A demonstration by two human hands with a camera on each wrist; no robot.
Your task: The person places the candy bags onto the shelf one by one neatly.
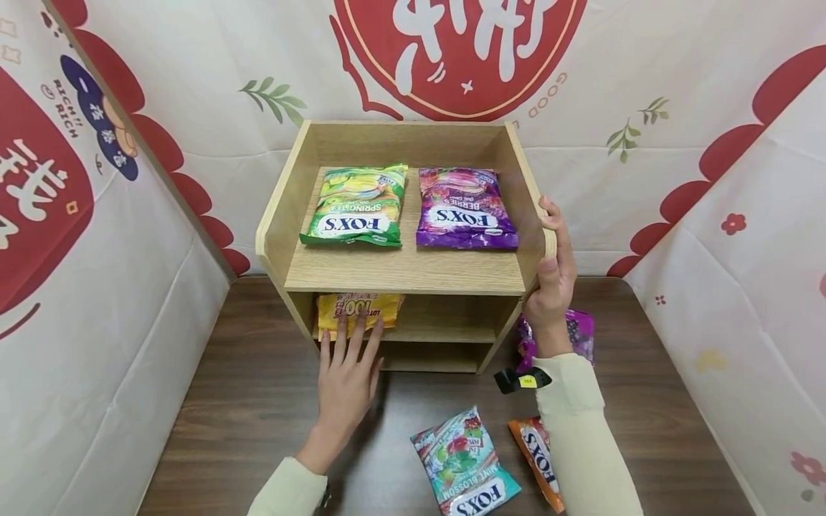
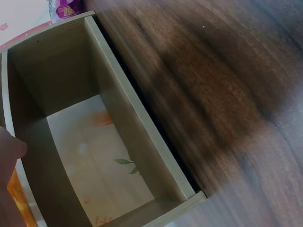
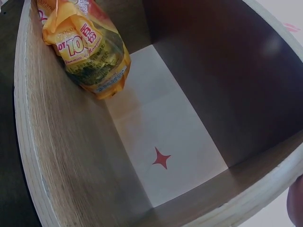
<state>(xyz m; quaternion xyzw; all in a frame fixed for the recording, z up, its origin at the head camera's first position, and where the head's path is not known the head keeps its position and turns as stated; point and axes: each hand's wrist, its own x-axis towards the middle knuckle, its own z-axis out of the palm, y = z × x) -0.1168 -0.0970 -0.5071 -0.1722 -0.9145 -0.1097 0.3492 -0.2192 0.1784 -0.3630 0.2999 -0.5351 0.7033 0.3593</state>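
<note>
A wooden shelf unit (image 1: 406, 276) stands on the table. My left hand (image 1: 348, 387) reaches to its middle compartment, fingers extended and fingertips against a yellow bag of gummies (image 1: 388, 307). That bag (image 3: 92, 54) lies at one end of the compartment in the right wrist view. With my right hand (image 1: 556, 294) I grip the front edge of the unit's right side panel, thumb on the near side. On the top shelf lie a green Spring Tea candy bag (image 1: 358, 201) and a purple Berries candy bag (image 1: 463, 204), side by side.
A teal Mint Blossom candy bag (image 1: 461, 459) and an orange candy bag (image 1: 537, 459) lie on the table (image 1: 245, 401) in front, the latter partly under my right sleeve. Another purple bag (image 1: 581, 333) sits right of the unit. Printed cloth walls (image 1: 213, 86) surround the table.
</note>
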